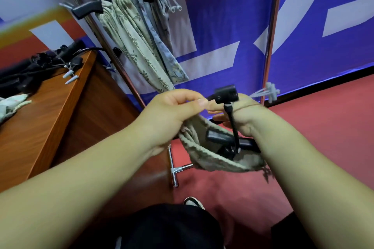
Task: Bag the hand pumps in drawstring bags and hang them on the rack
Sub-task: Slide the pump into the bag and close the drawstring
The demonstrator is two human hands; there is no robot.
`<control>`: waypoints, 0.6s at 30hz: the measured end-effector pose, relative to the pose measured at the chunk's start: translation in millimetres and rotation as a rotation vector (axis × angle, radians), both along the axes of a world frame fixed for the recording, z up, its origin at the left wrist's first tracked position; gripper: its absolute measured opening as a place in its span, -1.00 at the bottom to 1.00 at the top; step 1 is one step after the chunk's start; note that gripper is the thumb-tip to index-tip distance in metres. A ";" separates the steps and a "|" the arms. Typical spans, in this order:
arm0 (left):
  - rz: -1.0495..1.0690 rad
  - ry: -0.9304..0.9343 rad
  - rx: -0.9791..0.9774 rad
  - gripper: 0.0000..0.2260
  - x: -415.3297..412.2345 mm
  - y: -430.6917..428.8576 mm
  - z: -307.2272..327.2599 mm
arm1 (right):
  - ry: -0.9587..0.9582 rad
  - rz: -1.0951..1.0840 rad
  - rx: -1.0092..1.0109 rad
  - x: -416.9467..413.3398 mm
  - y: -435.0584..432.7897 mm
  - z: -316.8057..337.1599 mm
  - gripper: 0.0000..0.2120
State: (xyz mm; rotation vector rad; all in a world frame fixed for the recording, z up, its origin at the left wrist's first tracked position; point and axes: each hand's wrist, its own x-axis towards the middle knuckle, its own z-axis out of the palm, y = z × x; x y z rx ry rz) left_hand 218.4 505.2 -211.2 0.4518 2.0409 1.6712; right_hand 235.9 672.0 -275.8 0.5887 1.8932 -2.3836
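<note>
Behind your hands hangs a blue, orange and white banner (222,26), with red floor (323,127) below it. From the head camera, the only view, the rack (271,36) stands against that banner, and two filled leaf-print bags (139,46) already hang from its left side. On the wooden worktop (50,117) to your left lie more black pumps (30,66) and a spare folded bag (10,105).

You hold the drawstring bag (212,159) in mid-air between both hands, in front of the rack and just above the worktop's corner. Your left hand (176,111) pinches the near rim between thumb and forefinger. Your right hand (242,117) is curled round the far rim, with the cord running across its back.

The hand pump (220,137) sits mouth-deep in the bag. Its crossbar handle lies roughly left to right across the opening, and its hose (230,119) stands up out of the mouth with the nozzle head topmost. The barrel is hidden, but its long axis probably drops straight down into the cloth.

Expect a soft, limp bag carrying a stiff load that is heavier than the cloth. The hose looks springy and likely to pop out again, so tuck it in first. Take hold of the cords, not the fabric, when you cinch and lift.
</note>
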 end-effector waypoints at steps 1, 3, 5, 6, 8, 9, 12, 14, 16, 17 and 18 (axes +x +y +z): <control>0.038 -0.044 0.051 -0.94 -4.6 -1.4 1.5 | -0.057 0.005 -0.003 0.8 0.7 -0.7 -0.92; 0.100 -0.084 0.090 -0.94 -10.1 -2.5 2.2 | -0.087 0.089 0.118 2.0 5.1 -3.0 -0.93; 0.159 -0.110 0.107 -0.91 -13.0 -2.7 1.7 | -0.077 0.193 0.240 6.7 12.0 2.5 -0.92; 0.189 -0.120 0.108 -0.89 -14.3 -3.1 1.4 | -0.082 0.235 0.284 9.7 16.3 6.7 -0.90; 0.244 -0.114 0.086 -0.87 -18.3 -5.4 0.7 | -0.097 0.328 0.355 16.1 24.8 8.9 -0.79; 0.263 -0.104 0.073 -0.86 -20.2 -6.4 1.1 | -0.102 0.365 0.361 19.1 28.0 9.8 -0.75; 0.310 -0.086 0.067 -0.90 -23.4 -8.0 3.1 | -0.123 0.437 0.403 25.9 37.2 10.5 -0.79; 0.328 -0.077 0.072 -0.89 -24.3 -8.7 6.1 | -0.151 0.430 0.416 27.7 41.2 7.9 -0.78; 0.341 -0.087 0.088 -0.86 -25.4 -9.9 9.4 | -0.166 0.409 0.420 26.5 42.6 2.2 -0.73; 0.343 -0.093 0.101 -0.84 -26.2 -10.6 10.9 | -0.174 0.396 0.410 25.9 42.4 -0.6 -0.72; 0.344 -0.098 0.115 -0.82 -26.6 -11.2 12.5 | -0.183 0.375 0.399 25.0 42.4 -4.3 -0.73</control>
